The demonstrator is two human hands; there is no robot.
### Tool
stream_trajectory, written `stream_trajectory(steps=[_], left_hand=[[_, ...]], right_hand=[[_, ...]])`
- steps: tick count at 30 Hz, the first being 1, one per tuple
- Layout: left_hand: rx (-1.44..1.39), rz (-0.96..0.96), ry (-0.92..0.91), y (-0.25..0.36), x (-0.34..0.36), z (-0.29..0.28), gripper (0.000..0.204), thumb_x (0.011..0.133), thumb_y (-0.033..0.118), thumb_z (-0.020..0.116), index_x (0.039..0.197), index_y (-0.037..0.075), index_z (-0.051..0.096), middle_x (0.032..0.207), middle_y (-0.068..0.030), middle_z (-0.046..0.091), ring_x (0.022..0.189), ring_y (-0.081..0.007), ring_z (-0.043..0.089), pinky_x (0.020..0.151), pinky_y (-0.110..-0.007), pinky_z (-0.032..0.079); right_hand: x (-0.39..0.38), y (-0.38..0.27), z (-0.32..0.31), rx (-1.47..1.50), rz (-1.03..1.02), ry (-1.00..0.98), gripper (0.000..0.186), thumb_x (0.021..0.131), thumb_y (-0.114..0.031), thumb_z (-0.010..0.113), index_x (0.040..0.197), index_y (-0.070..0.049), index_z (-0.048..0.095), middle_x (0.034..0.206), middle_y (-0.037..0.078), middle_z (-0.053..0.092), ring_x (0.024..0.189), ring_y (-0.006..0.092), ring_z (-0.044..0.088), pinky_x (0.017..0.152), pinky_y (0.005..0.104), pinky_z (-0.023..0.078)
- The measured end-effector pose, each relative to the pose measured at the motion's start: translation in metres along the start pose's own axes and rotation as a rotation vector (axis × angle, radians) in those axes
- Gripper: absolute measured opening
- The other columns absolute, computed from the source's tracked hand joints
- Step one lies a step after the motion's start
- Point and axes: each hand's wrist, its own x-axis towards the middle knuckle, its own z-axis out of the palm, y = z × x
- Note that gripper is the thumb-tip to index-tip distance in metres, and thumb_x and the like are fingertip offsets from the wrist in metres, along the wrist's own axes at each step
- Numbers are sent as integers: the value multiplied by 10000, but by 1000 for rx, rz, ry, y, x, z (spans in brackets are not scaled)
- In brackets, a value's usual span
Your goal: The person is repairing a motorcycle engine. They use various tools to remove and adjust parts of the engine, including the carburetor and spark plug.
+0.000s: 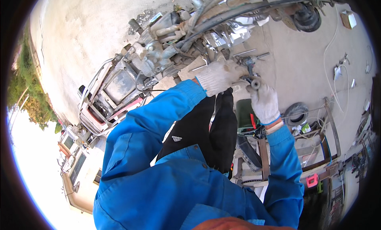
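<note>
My left hand (216, 78), in a white knit glove, reaches in front of my legs beside the stripped vehicle frame. Its fingers are blurred close to a dark metal piece, and I cannot make out whether they grip it. My right hand (265, 104), gloved the same way, is closed round a short grey metal tube (255, 84) with a round open end. Just beyond both hands is a grey-green metal tool or part (249, 61) with bar-like pieces beside it; its exact kind is too small to tell.
A dirty vehicle frame with mechanical parts (149, 57) runs along my left and ahead. A tire (296, 113) and a rusty metal frame (332, 128) are at right. A dark green container (244, 110) stands near my legs. A pale hose (326, 57) crosses the concrete floor.
</note>
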Motion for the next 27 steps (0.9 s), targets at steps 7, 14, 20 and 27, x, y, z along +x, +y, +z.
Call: stream_trajectory(steps=[7, 14, 20, 27], left_hand=[[48, -68, -125, 4, -13, -1, 517, 926, 86, 714, 1436, 84, 632, 1113, -165, 733, 1058, -384, 721, 855, -498, 600], [-115, -180, -97, 5, -6, -11, 424, 935, 52, 700, 1354, 109, 686, 1119, -148, 734, 1071, -380, 714, 889, -481, 592], [43, -96, -90, 3, -12, -11, 417, 917, 37, 692, 1321, 140, 692, 1071, -125, 726, 1056, -358, 717, 870, -454, 601], [81, -182, -215, 6, -18, -5, 413, 932, 48, 688, 1336, 137, 682, 1059, -142, 730, 1075, -380, 715, 889, -482, 596]], right_hand=[[11, -15, 0, 1270, 800, -246, 555, 1110, -525, 583, 916, -21, 712, 561, 18, 549, 440, 104, 450, 425, 285, 305], [23, -9, -19, -317, -217, 181, 492, 926, -284, 795, 1348, -81, 643, 1367, 116, 685, 1064, 343, 754, 829, 447, 627], [12, 0, 1, -177, -43, -190, 345, 955, -149, 713, 1289, -74, 668, 1279, 146, 692, 1055, 383, 714, 852, 495, 605], [6, -3, 2, 1040, 595, -250, 469, 1179, -413, 445, 1112, -26, 702, 833, 82, 700, 560, 106, 567, 498, 267, 403]])
